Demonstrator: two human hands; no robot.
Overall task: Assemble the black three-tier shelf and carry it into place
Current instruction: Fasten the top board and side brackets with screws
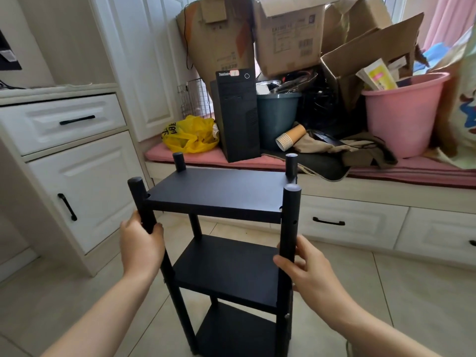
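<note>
Black three-tier shelf upright on tiled floor, left hand wrapped around near-left post, right hand pinching near-right post

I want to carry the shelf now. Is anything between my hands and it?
Nothing visible. The left hand grips the front left post of the shelf, and the right hand holds the front right post, both just below the top tier.
</note>
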